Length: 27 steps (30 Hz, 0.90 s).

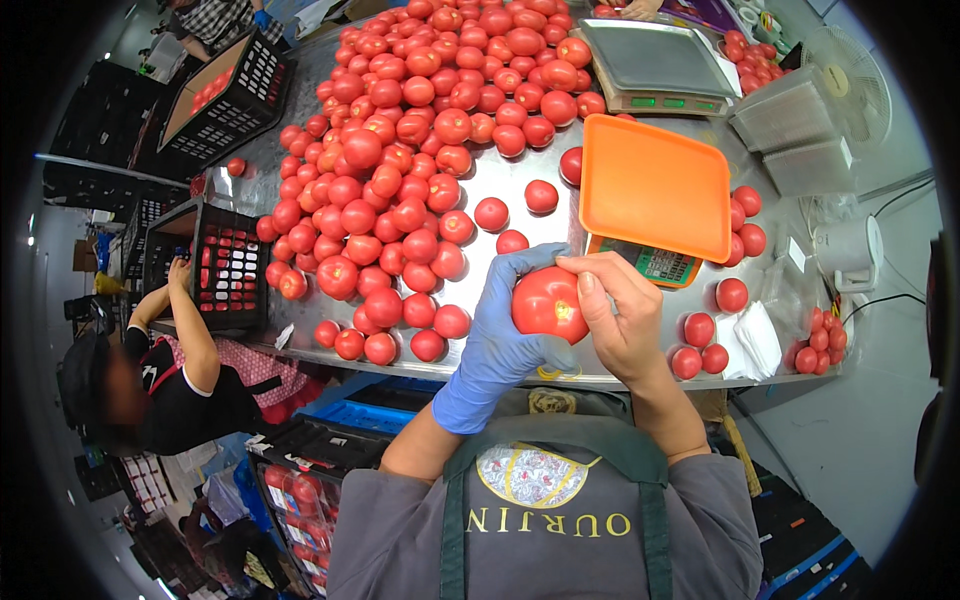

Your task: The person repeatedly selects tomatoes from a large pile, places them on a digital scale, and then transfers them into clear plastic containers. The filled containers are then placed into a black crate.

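A large red tomato (550, 306) is held just in front of me, above the near edge of the metal table (517, 176). Around its left side curls my left hand (504, 315), in a blue glove. My bare right hand (621, 307) touches the tomato's right side with thumb and fingertips. Just beyond my hands stands a small scale with an orange tray (654, 187) and a keypad (651, 261), partly covered by the tray. A big heap of tomatoes (390, 180) spreads to the left and far side, with a few loose ones near the tray.
A second scale (657, 64) stands at the back. Clear plastic boxes (784, 112), a fan (844, 82) and a white kettle (847, 251) are on the right, near white paper (750, 341). Black crates (229, 266) line the left, where a co-worker (172, 360) reaches into one.
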{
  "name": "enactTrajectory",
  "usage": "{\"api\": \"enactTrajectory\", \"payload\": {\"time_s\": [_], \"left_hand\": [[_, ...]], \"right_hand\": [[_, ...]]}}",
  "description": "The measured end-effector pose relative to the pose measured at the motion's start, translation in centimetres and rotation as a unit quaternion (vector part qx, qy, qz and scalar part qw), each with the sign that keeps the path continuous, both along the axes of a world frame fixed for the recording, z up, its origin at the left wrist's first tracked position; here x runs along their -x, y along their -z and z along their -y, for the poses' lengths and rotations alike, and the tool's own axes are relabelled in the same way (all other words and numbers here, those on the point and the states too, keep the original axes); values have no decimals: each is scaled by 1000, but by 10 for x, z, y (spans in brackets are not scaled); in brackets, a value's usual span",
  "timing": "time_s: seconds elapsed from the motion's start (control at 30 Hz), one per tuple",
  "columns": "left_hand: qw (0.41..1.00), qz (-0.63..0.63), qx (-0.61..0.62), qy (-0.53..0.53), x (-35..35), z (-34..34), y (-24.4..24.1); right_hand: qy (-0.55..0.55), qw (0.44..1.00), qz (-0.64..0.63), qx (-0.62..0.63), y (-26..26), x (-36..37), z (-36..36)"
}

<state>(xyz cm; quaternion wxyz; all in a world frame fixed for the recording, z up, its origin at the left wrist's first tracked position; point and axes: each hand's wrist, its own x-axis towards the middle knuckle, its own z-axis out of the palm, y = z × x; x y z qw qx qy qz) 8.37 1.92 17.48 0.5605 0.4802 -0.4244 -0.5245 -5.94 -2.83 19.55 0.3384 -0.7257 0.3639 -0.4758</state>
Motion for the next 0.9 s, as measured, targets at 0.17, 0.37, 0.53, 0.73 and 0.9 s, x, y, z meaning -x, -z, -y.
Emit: {"api": "enactTrajectory", "payload": {"time_s": [0.17, 0.37, 0.53, 0.73, 0.9], "left_hand": [[998, -49, -26, 27, 8, -1, -5], [997, -48, -51, 36, 13, 0, -15], [999, 35, -23, 32, 13, 0, -9], [983, 183, 33, 3, 18, -4, -13], [982, 181, 57, -4, 20, -8, -11]], "right_hand": [[-3, 1000, -3, -6, -7, 13, -1], [-39, 998, -2, -47, -9, 25, 1], [-98, 986, 16, -133, -12, 35, 3], [-93, 989, -11, -115, -15, 36, 1], [-88, 991, -6, -102, -11, 36, -3]]}}
